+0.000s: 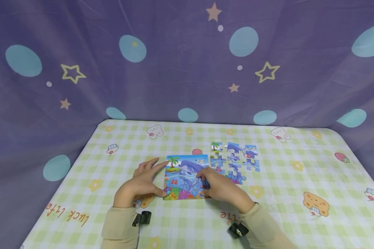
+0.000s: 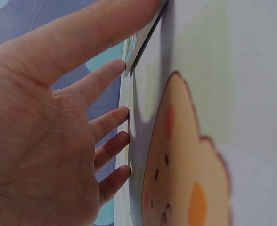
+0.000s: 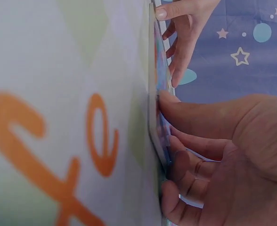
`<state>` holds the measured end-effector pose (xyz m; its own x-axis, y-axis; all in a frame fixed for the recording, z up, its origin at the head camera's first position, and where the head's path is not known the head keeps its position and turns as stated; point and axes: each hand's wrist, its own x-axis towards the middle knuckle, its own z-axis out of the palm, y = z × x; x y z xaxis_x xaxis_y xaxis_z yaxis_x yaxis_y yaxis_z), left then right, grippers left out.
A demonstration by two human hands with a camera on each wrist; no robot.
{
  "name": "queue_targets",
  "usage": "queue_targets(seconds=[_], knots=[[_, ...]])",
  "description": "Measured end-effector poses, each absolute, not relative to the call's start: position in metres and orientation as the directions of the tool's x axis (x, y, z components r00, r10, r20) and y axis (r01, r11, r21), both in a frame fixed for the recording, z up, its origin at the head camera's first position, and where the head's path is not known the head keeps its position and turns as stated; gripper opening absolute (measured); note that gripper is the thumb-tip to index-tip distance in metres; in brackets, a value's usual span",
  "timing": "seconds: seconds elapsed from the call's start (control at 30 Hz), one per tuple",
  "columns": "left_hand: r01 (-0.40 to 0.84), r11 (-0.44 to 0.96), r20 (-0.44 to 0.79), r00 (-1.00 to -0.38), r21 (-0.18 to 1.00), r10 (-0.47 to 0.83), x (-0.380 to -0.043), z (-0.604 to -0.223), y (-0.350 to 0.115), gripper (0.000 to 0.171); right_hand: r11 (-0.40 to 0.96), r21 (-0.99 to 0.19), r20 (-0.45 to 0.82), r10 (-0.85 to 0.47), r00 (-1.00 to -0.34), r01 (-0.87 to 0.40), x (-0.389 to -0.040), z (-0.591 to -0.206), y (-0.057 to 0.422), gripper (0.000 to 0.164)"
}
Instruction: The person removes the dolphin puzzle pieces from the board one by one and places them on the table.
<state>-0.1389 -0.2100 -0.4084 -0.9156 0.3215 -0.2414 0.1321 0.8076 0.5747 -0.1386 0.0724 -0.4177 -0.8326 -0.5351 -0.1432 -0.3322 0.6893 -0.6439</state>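
Observation:
A puzzle board [image 1: 180, 178] with a dolphin picture lies flat on the table between the hands. My left hand [image 1: 143, 180] is spread at its left side, thumb and index fingertips touching the edge; in the left wrist view the fingers [image 2: 112, 146] are straight. Over the lower right part of the board, my right hand [image 1: 219, 185] has thumb and fingers curled around a dark blue puzzle piece [image 1: 207, 184], mostly hidden by the hand. In the right wrist view the thumb [image 3: 185, 113] touches the picture side, other fingers at the right edge.
Several loose puzzle pieces [image 1: 233, 148] lie spaced in rows right of the board, the lower ones partly behind my right hand. A checked tablecloth [image 1: 286, 193] with printed figures covers the table. A purple curtain [image 1: 187, 76] hangs at the back.

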Motion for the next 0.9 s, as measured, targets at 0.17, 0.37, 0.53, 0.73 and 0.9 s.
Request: queue_targets(seconds=[0.17,0.37,0.53,0.73,0.9], knots=[[0.133,0.806,-0.239,-0.916,0.576,0.322,-0.1392,-0.409,-0.2097,0.1,0.671,-0.665,-0.132,-0.537,-0.833,-0.328,-0.1378,-0.4175,0.0744,0.048],[0.135,0.809,-0.239,-0.916,0.572,0.322,-0.1402,-0.409,-0.2088,0.101,0.655,-0.681,-0.125,-0.546,-0.829,-0.329,-0.1379,-0.4175,0.0764,0.047],[0.126,0.81,-0.245,-0.917,0.573,0.316,-0.141,-0.4077,-0.2093,0.102,0.662,-0.687,-0.141,-0.524,-0.84,-0.298,-0.1403,-0.4174,0.0743,0.046],[0.121,0.811,-0.247,-0.917,0.573,0.312,-0.1404,-0.4086,-0.2096,0.101,0.667,-0.689,-0.154,-0.516,-0.842,-0.283,-0.1412,-0.4188,0.0745,0.048],[0.128,0.815,-0.247,-0.916,0.565,0.315,-0.1405,-0.4105,-0.2094,0.099,0.662,-0.69,-0.14,-0.519,-0.843,-0.293,-0.1397,-0.418,0.0759,0.044]])
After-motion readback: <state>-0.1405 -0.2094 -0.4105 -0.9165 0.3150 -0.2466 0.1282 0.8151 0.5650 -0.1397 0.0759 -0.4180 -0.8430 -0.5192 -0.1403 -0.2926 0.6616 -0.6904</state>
